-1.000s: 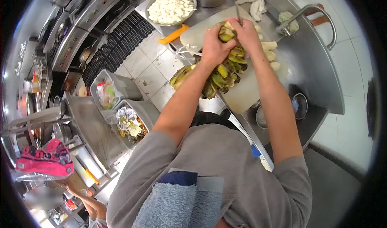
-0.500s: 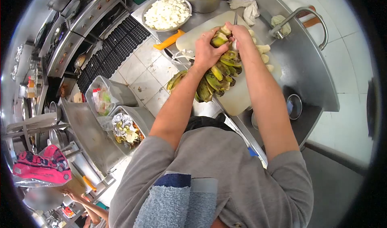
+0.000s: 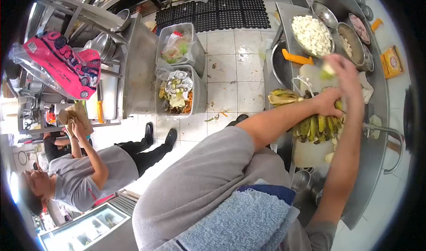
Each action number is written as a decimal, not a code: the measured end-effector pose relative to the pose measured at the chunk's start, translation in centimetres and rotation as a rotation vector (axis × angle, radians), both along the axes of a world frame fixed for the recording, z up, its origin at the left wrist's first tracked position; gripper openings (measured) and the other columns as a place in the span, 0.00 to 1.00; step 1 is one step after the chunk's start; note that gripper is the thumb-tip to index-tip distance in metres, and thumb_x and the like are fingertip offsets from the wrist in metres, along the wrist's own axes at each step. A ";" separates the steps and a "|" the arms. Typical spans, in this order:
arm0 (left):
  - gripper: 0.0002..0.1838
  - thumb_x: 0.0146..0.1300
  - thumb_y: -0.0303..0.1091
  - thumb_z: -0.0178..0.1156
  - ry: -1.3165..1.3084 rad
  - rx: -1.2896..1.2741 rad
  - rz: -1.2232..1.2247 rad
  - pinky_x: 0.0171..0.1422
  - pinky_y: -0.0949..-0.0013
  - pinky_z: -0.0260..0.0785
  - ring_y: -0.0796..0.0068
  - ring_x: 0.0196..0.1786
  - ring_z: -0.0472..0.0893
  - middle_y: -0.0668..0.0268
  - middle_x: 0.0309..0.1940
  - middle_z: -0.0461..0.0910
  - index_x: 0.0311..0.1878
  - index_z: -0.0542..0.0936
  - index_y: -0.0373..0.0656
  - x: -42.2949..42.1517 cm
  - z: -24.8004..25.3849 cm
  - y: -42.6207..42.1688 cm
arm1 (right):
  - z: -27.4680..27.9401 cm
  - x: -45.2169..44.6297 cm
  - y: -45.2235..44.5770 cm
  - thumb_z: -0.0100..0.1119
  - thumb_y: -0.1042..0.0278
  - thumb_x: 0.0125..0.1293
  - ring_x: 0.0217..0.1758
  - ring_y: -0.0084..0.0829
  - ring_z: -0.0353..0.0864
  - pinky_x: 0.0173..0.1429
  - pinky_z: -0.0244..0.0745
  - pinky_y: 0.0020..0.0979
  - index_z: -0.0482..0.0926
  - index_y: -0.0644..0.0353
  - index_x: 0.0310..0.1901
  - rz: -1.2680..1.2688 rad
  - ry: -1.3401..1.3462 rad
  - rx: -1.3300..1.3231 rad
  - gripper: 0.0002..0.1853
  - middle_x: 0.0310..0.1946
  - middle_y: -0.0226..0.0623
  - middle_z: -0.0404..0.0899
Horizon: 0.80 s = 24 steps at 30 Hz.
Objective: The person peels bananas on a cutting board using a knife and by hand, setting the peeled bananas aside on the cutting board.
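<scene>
My left hand [image 3: 327, 101] is closed around a green plantain [image 3: 339, 105], just above a bunch of green-yellow plantains [image 3: 317, 129] on the white cutting board [image 3: 306, 157]. Raised beyond it, my right hand [image 3: 348, 76] is smeared by motion, and its grip is unclear. A blurred green-and-white piece [image 3: 327, 72] is close to its fingertips; whether held or loose I cannot tell. No blade is discernible. Peeled plantain [image 3: 329, 158] lies at the board's near right edge. White chopped pieces [image 3: 311, 34] fill a metal bowl beyond the hands.
An orange handle [image 3: 297, 57] lies at the counter's left edge. A curved faucet [image 3: 399, 151] and steel sink are on the right. Two grey bins [image 3: 199, 96] with scraps stand on the floor. Another person [image 3: 95, 173] stands at left, holding brown cardboard [image 3: 76, 117].
My view has swung left, shifting the counter rightward and bringing the other person into fuller view. My right hand has lifted away from my left hand and the plantain.
</scene>
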<state>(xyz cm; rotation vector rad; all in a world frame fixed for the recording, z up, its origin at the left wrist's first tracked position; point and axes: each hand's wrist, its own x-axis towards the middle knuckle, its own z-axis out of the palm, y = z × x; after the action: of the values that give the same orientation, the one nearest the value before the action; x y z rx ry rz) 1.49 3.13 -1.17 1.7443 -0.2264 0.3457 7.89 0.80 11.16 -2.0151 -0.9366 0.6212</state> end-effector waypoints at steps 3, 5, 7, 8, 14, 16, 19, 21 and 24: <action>0.31 0.43 0.41 0.76 -0.036 -0.003 0.051 0.60 0.57 0.71 0.48 0.54 0.78 0.48 0.46 0.81 0.52 0.80 0.38 0.7 -0.8 -0.4 | 1.7 -10.0 9.6 0.58 0.51 0.71 0.38 0.27 0.84 0.47 0.78 0.29 0.80 0.65 0.56 0.262 0.221 -0.030 0.24 0.39 0.35 0.85; 0.29 0.43 0.40 0.76 -0.054 -0.013 0.080 0.58 0.56 0.71 0.47 0.52 0.78 0.49 0.44 0.81 0.49 0.81 0.39 0.6 -1.0 -0.3 | 2.1 -12.7 12.9 0.57 0.50 0.72 0.35 0.29 0.86 0.45 0.78 0.29 0.78 0.68 0.57 0.284 0.063 -0.072 0.26 0.39 0.40 0.85; 0.28 0.43 0.39 0.76 -0.035 -0.017 0.066 0.58 0.55 0.71 0.46 0.51 0.78 0.50 0.44 0.81 0.48 0.80 0.40 0.6 -1.2 0.1 | 2.1 -14.0 14.2 0.56 0.50 0.72 0.34 0.29 0.86 0.43 0.78 0.29 0.78 0.69 0.58 0.278 -0.173 -0.018 0.27 0.39 0.43 0.85; 0.29 0.43 0.39 0.76 -0.021 0.007 0.056 0.58 0.55 0.71 0.48 0.51 0.78 0.51 0.44 0.81 0.50 0.79 0.39 0.7 -1.3 0.1 | 2.8 -14.0 13.0 0.57 0.50 0.72 0.33 0.27 0.85 0.39 0.77 0.28 0.77 0.67 0.60 0.246 0.048 0.051 0.27 0.38 0.41 0.85; 0.38 0.43 0.40 0.75 -0.317 -0.090 -0.003 0.61 0.58 0.70 0.60 0.53 0.80 0.55 0.48 0.80 0.60 0.73 0.40 1.1 -3.1 0.0 | 1.4 -5.7 1.7 0.59 0.52 0.71 0.28 0.19 0.76 0.34 0.72 0.23 0.77 0.64 0.61 -0.157 0.110 0.092 0.25 0.36 0.33 0.84; 0.41 0.44 0.40 0.75 -0.205 -0.179 -0.071 0.62 0.60 0.70 0.62 0.53 0.80 0.55 0.48 0.80 0.63 0.71 0.39 0.6 -0.8 0.1 | 2.2 -4.8 -3.7 0.61 0.53 0.71 0.27 0.18 0.74 0.33 0.71 0.23 0.77 0.64 0.60 -0.389 0.101 0.065 0.25 0.35 0.32 0.83; 0.33 0.43 0.46 0.77 0.040 0.014 0.006 0.55 0.61 0.75 0.63 0.45 0.84 0.55 0.40 0.84 0.51 0.79 0.37 0.2 0.4 1.4 | -0.1 -5.1 -11.6 0.62 0.55 0.70 0.26 0.18 0.72 0.32 0.70 0.23 0.78 0.64 0.59 -0.555 0.099 0.194 0.24 0.33 0.32 0.82; 0.34 0.44 0.47 0.77 0.139 0.024 -0.076 0.55 0.61 0.74 0.62 0.45 0.84 0.53 0.42 0.84 0.52 0.79 0.38 -0.1 2.0 2.2 | -1.1 -8.2 -15.0 0.64 0.56 0.69 0.24 0.18 0.70 0.32 0.70 0.24 0.77 0.64 0.60 -0.715 0.070 0.145 0.25 0.34 0.30 0.80; 0.32 0.45 0.48 0.77 0.079 0.256 -0.077 0.53 0.60 0.75 0.58 0.43 0.83 0.51 0.41 0.83 0.49 0.80 0.37 0.8 2.9 2.3 | -5.3 -13.4 -17.2 0.73 0.52 0.60 0.31 0.22 0.76 0.36 0.73 0.26 0.73 0.66 0.63 -0.745 0.010 0.136 0.36 0.41 0.34 0.76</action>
<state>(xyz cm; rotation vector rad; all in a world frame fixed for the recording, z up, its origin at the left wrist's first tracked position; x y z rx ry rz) 2.28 5.38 1.69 1.9907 -0.2906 0.1973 -5.49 -16.43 5.87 -2.0343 -0.1657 0.1450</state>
